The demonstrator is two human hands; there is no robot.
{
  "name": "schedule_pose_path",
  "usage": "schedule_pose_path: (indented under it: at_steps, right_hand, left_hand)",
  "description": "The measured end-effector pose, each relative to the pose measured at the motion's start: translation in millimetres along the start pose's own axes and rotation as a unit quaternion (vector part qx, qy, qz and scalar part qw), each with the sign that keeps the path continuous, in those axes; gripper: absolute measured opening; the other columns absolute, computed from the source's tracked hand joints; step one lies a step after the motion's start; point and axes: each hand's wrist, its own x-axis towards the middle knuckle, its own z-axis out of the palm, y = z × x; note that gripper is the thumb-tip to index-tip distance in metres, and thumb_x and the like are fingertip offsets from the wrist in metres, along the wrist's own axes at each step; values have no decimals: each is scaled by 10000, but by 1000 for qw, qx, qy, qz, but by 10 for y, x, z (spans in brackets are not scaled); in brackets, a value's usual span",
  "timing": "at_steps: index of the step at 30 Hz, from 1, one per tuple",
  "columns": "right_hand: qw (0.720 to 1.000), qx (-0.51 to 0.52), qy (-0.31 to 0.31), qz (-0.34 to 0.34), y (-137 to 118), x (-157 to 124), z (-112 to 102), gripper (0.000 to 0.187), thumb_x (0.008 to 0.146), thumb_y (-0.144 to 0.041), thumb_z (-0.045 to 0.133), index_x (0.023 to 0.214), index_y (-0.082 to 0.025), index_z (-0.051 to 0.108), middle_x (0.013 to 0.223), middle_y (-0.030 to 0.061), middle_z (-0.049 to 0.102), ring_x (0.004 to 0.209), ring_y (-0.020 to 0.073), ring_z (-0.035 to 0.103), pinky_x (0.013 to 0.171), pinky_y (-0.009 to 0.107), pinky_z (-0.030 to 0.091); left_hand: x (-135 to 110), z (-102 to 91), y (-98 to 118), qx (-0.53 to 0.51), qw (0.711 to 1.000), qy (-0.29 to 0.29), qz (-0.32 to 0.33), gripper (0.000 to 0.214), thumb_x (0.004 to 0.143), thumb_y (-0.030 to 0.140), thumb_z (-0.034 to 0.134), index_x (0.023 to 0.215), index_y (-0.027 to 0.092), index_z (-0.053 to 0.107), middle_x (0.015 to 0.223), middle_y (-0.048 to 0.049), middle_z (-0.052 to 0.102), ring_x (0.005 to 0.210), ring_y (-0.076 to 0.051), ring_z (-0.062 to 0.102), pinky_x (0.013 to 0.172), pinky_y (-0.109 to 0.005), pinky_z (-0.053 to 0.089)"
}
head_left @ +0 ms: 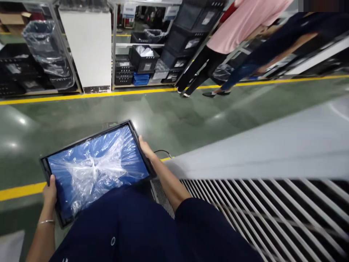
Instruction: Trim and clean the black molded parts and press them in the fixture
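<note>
I carry a black plastic crate (85,139) in front of my body, above the floor. Clear plastic film (95,169), gathered to a twist in the middle, covers something blue inside; what the blue contents are I cannot make out. My left hand (50,192) grips the crate's left end, its thumb on the rim. On the opposite end my right hand (146,148) is closed round the edge. The fingers of both hands are mostly hidden beneath the crate. My dark blue clothing overlaps its near edge.
Beyond a yellow floor line (141,91) stands a rack with black bins (144,60) and a white panel (86,47). Two people, one in a pink top (231,27), stand at the upper right. A row of pale metal bars (245,203) runs along my right side.
</note>
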Motion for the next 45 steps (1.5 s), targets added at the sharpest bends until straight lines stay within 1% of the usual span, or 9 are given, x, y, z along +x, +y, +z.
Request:
schedule_pose_path:
  at_steps: [6, 10, 15, 20, 26, 31, 35, 41, 45]
  right_hand:
    - [997, -31, 59, -26, 118, -356, 36, 518, 756, -571, 654, 1047, -143, 679, 1001, 99, 725, 993, 271, 663, 823, 293, 493]
    - [990, -62, 130, 3, 174, -696, -53, 463, 843, -512, 580, 1006, -87, 668, 1003, 179, 710, 1021, 315, 649, 846, 318, 468]
    - [977, -70, 195, 44, 245, -1429, -198, 496, 876, -536, 513, 1042, -89, 650, 1043, 185, 699, 1054, 298, 639, 860, 301, 456]
    - [959, -61, 260, 96, 371, -2013, -137, 482, 881, -528, 502, 1025, -92, 652, 998, 158, 717, 1005, 268, 661, 821, 274, 465]
    - [922, -51, 345, 165, 563, -2564, -149, 471, 878, -532, 484, 943, -100, 662, 937, 200, 717, 984, 302, 669, 813, 292, 456]
    - [887, 36, 409, 209, 1019, -2511, -393, 453, 860, -503, 466, 899, -94, 655, 899, 186, 722, 968, 316, 675, 787, 305, 474]
    - [869, 89, 445, 198, 1325, -2222, -986, 410, 818, -516, 485, 830, -140, 647, 882, 155, 726, 948, 310, 681, 792, 309, 487]
    - [864, 108, 442, 218, 1391, -1804, -1962, 468, 828, -530, 443, 912, -108, 629, 917, 167, 721, 966, 300, 675, 809, 314, 484]
    - [842, 145, 468, 226, 1549, -1363, -2440, 547, 825, -580, 417, 945, -93, 634, 949, 175, 721, 967, 300, 672, 820, 322, 487]
  left_hand:
    - [199, -83, 192, 30, 995, -5, 92, 725, 743, 613, 386, 970, -11, 677, 952, -297, 678, 1076, -459, 585, 867, -549, 482]
    - [252, -148, 388, 59, 987, -18, 146, 656, 756, 598, 369, 884, 41, 691, 824, -259, 691, 1013, -459, 616, 807, -544, 509]
    - [242, -310, 750, 71, 964, -47, 252, 630, 769, 599, 369, 868, 66, 688, 846, -251, 698, 1022, -435, 619, 852, -513, 502]
    - [391, -145, 1160, 88, 932, -115, 334, 648, 781, 622, 353, 877, 77, 689, 872, -250, 703, 1007, -442, 624, 849, -523, 499]
    - [208, 329, 1946, 111, 882, -211, 407, 746, 796, 638, 328, 1104, 38, 649, 1081, -246, 678, 1116, -411, 586, 936, -477, 467]
    - [-211, 1156, 2583, 115, 831, -271, 471, 783, 776, 669, 334, 1129, 44, 646, 1156, -228, 657, 1182, -400, 545, 1005, -466, 424]
    - [-689, 1807, 3129, 121, 807, -289, 501, 751, 768, 680, 338, 1057, 78, 681, 1046, -208, 703, 1094, -405, 602, 939, -476, 473]
    - [-1468, 2251, 3968, 131, 796, -274, 524, 709, 799, 656, 330, 1065, 102, 683, 952, -191, 724, 1017, -400, 639, 850, -460, 503]
    - [-1916, 2722, 4560, 136, 777, -273, 550, 722, 825, 646, 286, 1109, 102, 665, 1013, -201, 710, 1069, -393, 618, 861, -449, 493]
